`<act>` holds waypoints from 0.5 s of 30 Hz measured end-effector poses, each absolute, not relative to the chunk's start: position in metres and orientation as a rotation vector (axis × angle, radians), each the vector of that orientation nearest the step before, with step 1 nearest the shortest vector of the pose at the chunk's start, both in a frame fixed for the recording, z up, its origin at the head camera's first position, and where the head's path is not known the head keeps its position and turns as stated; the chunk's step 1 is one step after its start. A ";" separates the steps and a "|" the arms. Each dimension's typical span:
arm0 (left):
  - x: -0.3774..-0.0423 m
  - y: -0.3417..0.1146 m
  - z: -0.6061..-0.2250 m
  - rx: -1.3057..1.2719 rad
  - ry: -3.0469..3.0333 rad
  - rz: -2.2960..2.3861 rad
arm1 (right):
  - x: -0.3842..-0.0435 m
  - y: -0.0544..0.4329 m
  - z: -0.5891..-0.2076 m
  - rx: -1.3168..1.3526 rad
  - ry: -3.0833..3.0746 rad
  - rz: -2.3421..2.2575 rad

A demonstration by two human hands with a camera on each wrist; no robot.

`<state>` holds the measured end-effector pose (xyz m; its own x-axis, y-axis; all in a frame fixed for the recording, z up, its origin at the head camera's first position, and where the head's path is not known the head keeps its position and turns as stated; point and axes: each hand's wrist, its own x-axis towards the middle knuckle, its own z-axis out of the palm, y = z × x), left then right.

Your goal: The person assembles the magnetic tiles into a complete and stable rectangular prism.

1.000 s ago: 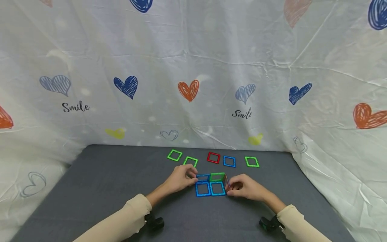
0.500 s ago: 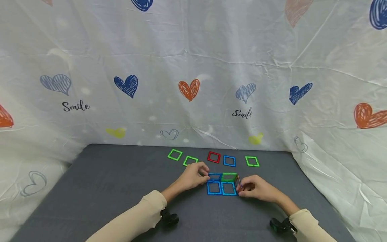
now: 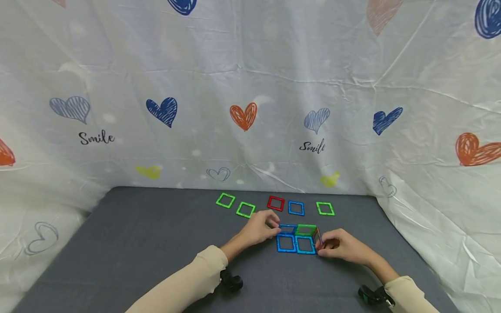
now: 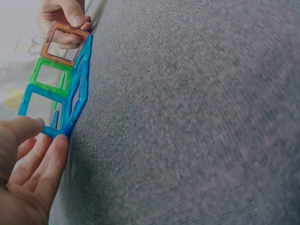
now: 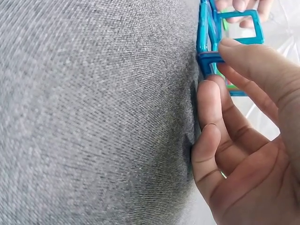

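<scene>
Two blue square magnetic tiles, a left one and a right one, lie flat side by side. Along their far edge stand a blue tile and a green tile, and an orange-brown tile stands at the right end. My left hand pinches the standing blue tile at its left edge between thumb and fingers. At the other end, my right hand holds the orange-brown tile, thumb on the near side; its fingers partly hide that end in the right wrist view.
Behind the joined tiles lie loose square tiles: two green ones at left, including one near my left hand, a red one, a blue one and a green one. A heart-printed curtain hangs beyond the grey table.
Both hands have shifted right across the table, carrying the joined tiles along between them. The near green loose tile shows more fully now. The other loose tiles stay put.
</scene>
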<state>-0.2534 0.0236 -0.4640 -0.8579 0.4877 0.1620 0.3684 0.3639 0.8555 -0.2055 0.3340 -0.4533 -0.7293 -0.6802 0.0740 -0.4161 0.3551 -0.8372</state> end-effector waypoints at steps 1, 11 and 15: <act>-0.253 0.023 -0.465 0.791 2.487 1.520 | -0.206 0.334 -0.454 -0.971 2.332 -1.318; -0.264 0.004 -0.465 0.818 2.452 1.486 | -0.203 0.334 -0.456 -0.972 2.334 -1.347; -0.268 -0.004 -0.463 0.851 2.451 1.459 | -0.202 0.334 -0.456 -0.977 2.339 -1.349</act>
<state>-0.2676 -0.0040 -0.4635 -0.8242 0.5479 0.1434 0.3872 0.3604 0.8486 -0.2017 0.3339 -0.4558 -0.7361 -0.6699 0.0963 -0.4189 0.3391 -0.8423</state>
